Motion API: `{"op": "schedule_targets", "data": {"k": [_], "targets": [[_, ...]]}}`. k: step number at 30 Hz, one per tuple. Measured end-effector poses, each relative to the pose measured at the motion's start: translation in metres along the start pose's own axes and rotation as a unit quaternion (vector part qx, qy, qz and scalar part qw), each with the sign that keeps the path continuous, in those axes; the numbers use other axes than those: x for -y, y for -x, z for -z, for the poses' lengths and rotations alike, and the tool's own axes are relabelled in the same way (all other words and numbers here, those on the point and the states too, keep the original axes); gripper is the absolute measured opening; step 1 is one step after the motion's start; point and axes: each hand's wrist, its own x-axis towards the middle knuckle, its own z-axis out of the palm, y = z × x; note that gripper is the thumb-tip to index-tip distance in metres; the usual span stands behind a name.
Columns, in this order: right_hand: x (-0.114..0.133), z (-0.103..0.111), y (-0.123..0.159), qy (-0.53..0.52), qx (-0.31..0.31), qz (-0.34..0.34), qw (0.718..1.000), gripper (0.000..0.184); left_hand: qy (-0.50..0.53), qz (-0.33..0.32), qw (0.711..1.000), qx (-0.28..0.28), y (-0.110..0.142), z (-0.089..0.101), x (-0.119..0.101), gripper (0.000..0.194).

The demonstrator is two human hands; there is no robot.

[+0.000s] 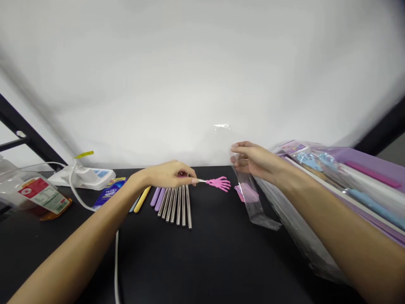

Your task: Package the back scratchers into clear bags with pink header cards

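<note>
My left hand pinches the thin metal rod of a back scratcher whose pink, hand-shaped head points right. Held up in my right hand is a long clear plastic bag, its lower end trailing onto the black table. A pink piece shows at the bag; whether it lies inside or behind I cannot tell. Below my left hand, several metal rods lie side by side, with purple handles and a yellow handle left of them.
A purple bin at the right holds bagged back scratchers, with clear plastic over its side. On the left stand a labelled bottle, a white power strip and a blue packet. A white cable crosses the black table.
</note>
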Motion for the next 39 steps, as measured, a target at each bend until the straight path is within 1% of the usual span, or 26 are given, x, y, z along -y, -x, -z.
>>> {"op": "schedule_targets", "data": {"k": [1,3,4,5,6,8,9,10,15,17,19,23,25,28,31,32,36,39], "targets": [[0.0,0.001,0.0,-0.025,0.019,-0.013,0.999,0.028,0.004,0.007,1.0,-0.001,0.001,0.001,0.0,0.035],[-0.001,0.003,0.001,-0.04,0.05,-0.021,0.998,0.052,0.022,0.025,0.999,0.003,0.003,0.002,0.001,0.034],[-0.001,0.006,0.001,-0.031,0.063,-0.019,0.997,0.057,0.033,0.031,0.999,0.005,0.004,0.003,0.001,0.033],[-0.002,0.008,0.0,-0.013,0.075,-0.015,0.997,0.055,0.041,0.033,0.999,0.008,0.005,0.004,0.002,0.033],[-0.002,0.01,-0.001,0.005,0.086,-0.005,0.996,0.048,0.044,0.033,0.998,0.009,0.006,0.005,0.003,0.032],[-0.004,0.014,-0.002,0.024,0.106,0.027,0.994,0.027,0.04,0.032,0.999,0.008,0.009,0.007,0.003,0.033],[-0.004,0.015,-0.003,0.029,0.11,0.044,0.993,0.02,0.042,0.036,0.998,0.009,0.01,0.008,0.003,0.033],[-0.004,0.015,-0.002,0.035,0.109,0.057,0.992,0.016,0.046,0.041,0.998,0.01,0.011,0.01,0.003,0.034],[0.006,0.011,0.007,0.105,0.078,0.085,0.988,0.015,0.072,0.049,0.996,-0.003,0.017,0.015,-0.003,0.034],[0.01,0.009,0.011,0.111,0.071,0.103,0.986,0.015,0.065,0.046,0.997,-0.008,0.018,0.016,-0.006,0.032],[0.011,0.008,0.013,0.091,0.071,0.101,0.988,0.015,0.056,0.039,0.998,-0.013,0.018,0.017,-0.009,0.031],[0.007,0.004,0.013,0.012,0.074,0.063,0.995,0.022,0.039,0.024,0.999,-0.015,0.016,0.015,-0.011,0.03],[0.005,0.0,0.012,-0.026,0.072,0.055,0.996,0.022,0.022,0.021,0.999,-0.016,0.014,0.013,-0.011,0.029],[0.003,-0.004,0.012,-0.046,0.101,0.071,0.991,0.019,-0.007,0.012,1.0,-0.028,0.01,0.01,-0.009,0.026],[0.003,-0.003,0.013,0.013,0.163,0.067,0.984,0.026,-0.041,-0.002,0.998,-0.05,0.007,0.008,-0.005,0.025],[0.003,-0.002,0.013,0.03,0.174,0.061,0.982,0.026,-0.052,-0.002,0.997,-0.057,0.007,0.008,-0.004,0.026],[0.002,0.001,0.014,0.044,0.179,0.049,0.982,0.017,-0.069,0.01,0.995,-0.069,0.007,0.007,-0.004,0.027],[0.001,-0.001,0.016,0.064,0.159,0.026,0.985,0.017,-0.053,0.007,0.997,-0.06,0.007,0.007,-0.007,0.025]]}}
